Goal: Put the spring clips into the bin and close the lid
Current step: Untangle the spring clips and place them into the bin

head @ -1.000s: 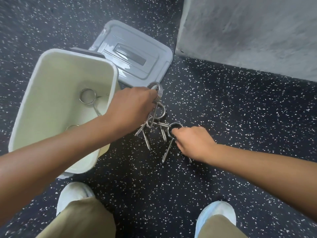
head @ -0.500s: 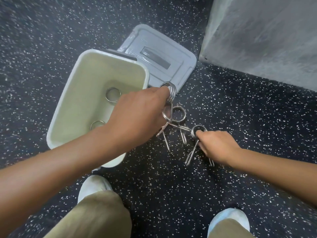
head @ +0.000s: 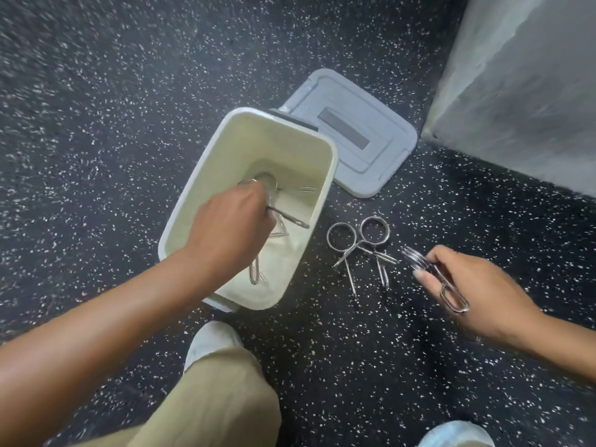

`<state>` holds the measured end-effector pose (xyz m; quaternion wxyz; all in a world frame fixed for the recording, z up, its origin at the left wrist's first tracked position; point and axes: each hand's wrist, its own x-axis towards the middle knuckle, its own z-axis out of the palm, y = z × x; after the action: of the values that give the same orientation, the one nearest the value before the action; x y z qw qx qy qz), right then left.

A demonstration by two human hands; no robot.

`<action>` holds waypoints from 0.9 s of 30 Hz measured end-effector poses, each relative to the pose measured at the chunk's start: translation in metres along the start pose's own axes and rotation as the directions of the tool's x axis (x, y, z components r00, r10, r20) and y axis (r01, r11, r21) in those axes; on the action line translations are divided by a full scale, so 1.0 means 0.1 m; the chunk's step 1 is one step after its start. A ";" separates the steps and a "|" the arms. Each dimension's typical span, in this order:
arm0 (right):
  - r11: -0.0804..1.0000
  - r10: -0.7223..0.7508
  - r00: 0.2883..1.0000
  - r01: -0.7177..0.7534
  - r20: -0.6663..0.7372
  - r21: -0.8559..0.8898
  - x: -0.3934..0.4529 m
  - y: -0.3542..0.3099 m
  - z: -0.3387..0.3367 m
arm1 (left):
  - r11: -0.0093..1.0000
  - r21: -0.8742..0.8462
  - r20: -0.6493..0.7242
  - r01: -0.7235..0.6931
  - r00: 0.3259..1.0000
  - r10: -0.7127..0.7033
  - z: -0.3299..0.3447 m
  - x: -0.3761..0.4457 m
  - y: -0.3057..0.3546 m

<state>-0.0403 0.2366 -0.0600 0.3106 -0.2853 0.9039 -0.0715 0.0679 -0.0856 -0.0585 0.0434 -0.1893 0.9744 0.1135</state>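
Down on the speckled dark floor (head: 354, 366) I see the cream bin (head: 332, 162) standing open, its grey lid (head: 371, 156) lying flat on the floor just beyond it, touching or nearly touching the bin's far rim, near the grey wall (head: 516, 108). My left hand (head: 225, 230) is lowered inside the bin, fingers closed around a spring clip (head: 290, 220) whose wire handle sticks out toward the bin's right wall; other clips (head: 254, 274) lie on the bin's bottom, partly hidden by my hand. My right hand (head: 464, 285) hovers over the floor to the right of the bin, pinching another clip (head: 451, 293) between thumb and fingers, its coil blurred. Between that hand and the bin, two clips (head: 358, 243) lie overlapping on the floor, rings side by side and handles crossing. My khaki trouser leg (head: 209, 398) and white shoes (head: 209, 340) show at the near edge.
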 end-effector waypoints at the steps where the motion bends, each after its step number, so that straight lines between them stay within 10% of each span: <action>1: 0.998 -0.008 1.000 0.008 -0.006 0.057 0.00 -0.07 -0.02 | 0.999 0.023 0.015 0.025 1.000 -0.025 0.05 0.01 -0.07; 12: 0.909 -0.101 0.994 0.113 -0.051 0.401 0.15 -0.55 0.06 | 0.966 0.239 0.364 0.099 0.913 -0.183 0.56 0.17 -0.38; 27: 0.749 0.032 0.999 -0.002 -0.033 0.663 0.36 -0.93 -0.14 | 0.969 0.228 0.391 0.100 0.902 -0.185 0.58 0.22 -0.53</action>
<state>-0.0276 0.1394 -0.0393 0.3732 -0.1469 0.8287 -0.3904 0.0706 -0.1274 -0.1288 0.2736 -0.2272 0.9334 0.0476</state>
